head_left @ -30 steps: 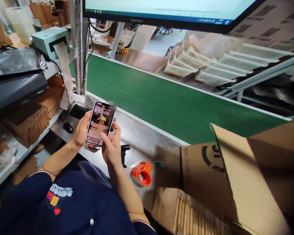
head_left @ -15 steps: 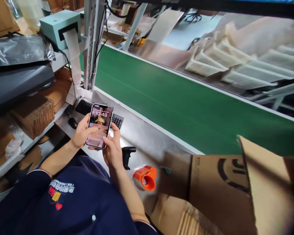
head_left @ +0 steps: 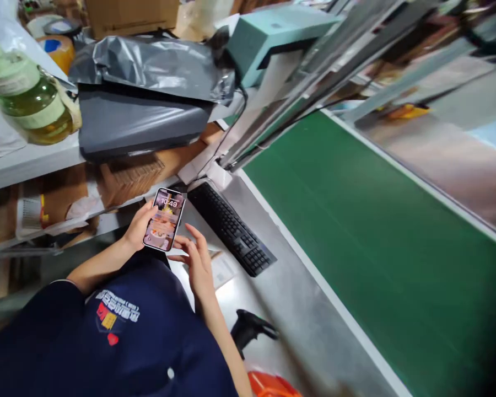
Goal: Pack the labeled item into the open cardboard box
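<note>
My left hand [head_left: 139,227] is closed round the left side of a smartphone [head_left: 164,220], its thumb over the edge. The phone's lit lock screen reads 10:49 and faces up at me. Just right of the phone, my right hand [head_left: 196,259] has its fingers apart and slightly bent, with nothing held; its fingertips are close to the phone's lower right edge, and I cannot tell whether they touch it. Beyond the right hand lies a black keyboard [head_left: 235,231] on the metal tabletop [head_left: 310,298]. A black handheld scanner [head_left: 252,330] rests nearer to my right forearm.
An orange tape dispenser [head_left: 270,384] shows at the bottom edge. A green conveyor belt [head_left: 376,220] runs along the right. On the left, a shelf [head_left: 37,168] carries a bottle of yellowish liquid [head_left: 37,105], grey plastic bags [head_left: 144,118] and a pale green label printer [head_left: 273,38].
My view has swung left, so the cardboard boxes have left the picture and the bottle has come in. My right hand has let go of the phone; the left still holds it.
</note>
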`<state>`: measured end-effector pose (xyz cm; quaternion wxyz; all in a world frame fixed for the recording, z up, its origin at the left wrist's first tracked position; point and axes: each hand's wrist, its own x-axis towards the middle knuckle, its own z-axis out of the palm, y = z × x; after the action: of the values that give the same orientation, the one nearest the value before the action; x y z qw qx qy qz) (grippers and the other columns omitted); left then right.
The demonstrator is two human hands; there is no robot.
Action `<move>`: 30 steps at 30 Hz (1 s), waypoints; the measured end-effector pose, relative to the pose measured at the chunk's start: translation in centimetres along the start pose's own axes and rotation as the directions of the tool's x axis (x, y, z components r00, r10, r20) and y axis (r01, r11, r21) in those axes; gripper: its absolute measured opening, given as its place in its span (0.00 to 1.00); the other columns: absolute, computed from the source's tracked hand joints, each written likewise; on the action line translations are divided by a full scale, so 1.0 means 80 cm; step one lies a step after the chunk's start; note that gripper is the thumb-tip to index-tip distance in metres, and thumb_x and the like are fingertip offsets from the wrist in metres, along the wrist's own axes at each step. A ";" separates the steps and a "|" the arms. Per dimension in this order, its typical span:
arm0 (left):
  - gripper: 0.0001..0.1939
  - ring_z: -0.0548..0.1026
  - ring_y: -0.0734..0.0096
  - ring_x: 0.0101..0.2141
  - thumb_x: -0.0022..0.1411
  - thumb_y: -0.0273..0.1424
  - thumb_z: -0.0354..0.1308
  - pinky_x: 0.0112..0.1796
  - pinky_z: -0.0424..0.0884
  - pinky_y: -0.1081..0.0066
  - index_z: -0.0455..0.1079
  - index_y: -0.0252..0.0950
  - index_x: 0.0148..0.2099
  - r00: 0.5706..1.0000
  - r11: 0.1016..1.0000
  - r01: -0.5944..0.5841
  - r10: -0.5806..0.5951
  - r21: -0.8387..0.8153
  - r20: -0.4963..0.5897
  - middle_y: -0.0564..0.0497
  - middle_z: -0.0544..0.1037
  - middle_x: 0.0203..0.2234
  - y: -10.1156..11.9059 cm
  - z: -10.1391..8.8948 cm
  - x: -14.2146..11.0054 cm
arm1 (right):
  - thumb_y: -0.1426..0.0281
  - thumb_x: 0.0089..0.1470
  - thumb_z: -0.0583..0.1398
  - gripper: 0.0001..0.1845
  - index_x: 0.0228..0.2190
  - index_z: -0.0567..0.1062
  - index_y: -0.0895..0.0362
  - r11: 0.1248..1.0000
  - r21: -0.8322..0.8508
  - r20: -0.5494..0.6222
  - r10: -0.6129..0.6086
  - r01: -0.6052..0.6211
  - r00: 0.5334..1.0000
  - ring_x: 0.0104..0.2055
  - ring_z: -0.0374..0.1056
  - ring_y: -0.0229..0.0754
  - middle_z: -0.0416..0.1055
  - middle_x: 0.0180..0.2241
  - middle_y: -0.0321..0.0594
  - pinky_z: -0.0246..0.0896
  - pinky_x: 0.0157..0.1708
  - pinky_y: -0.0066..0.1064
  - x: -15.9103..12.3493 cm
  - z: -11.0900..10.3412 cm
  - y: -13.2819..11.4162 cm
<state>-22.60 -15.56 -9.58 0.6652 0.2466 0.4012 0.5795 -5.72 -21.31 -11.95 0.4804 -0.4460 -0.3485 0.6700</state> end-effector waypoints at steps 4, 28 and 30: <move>0.18 0.82 0.66 0.36 0.61 0.42 0.71 0.41 0.77 0.69 0.75 0.36 0.46 0.994 0.996 0.000 -0.010 -0.084 -0.109 0.50 0.84 0.38 0.013 -0.035 0.016 | 0.49 0.67 0.60 0.25 0.58 0.71 0.49 0.996 -0.094 -0.050 -0.008 0.003 0.999 0.43 0.81 0.47 0.82 0.44 0.44 0.81 0.38 0.39 0.002 -0.016 0.035; 0.35 0.79 0.39 0.56 0.64 0.63 0.58 0.53 0.75 0.42 0.76 0.41 0.58 0.736 0.828 0.551 -0.541 0.105 0.408 0.39 0.84 0.50 -0.054 0.088 0.030 | 0.63 0.67 0.60 0.29 0.67 0.66 0.45 0.433 -0.830 -0.160 -0.789 0.352 0.593 0.68 0.65 0.60 0.65 0.67 0.52 0.68 0.63 0.65 -0.061 -0.075 0.057; 0.43 0.77 0.36 0.59 0.64 0.67 0.54 0.54 0.74 0.40 0.73 0.39 0.63 0.652 0.763 0.639 -0.605 0.097 0.457 0.35 0.82 0.54 -0.063 0.095 0.028 | 0.63 0.68 0.59 0.28 0.67 0.65 0.46 0.491 -0.803 -0.241 -0.787 0.339 0.568 0.67 0.66 0.59 0.66 0.65 0.52 0.70 0.62 0.64 -0.068 -0.078 0.065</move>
<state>-13.52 -13.39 -9.90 0.9070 0.2003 0.2693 0.2543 -0.85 -27.83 -17.43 0.5659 -0.6191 -0.5335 0.1089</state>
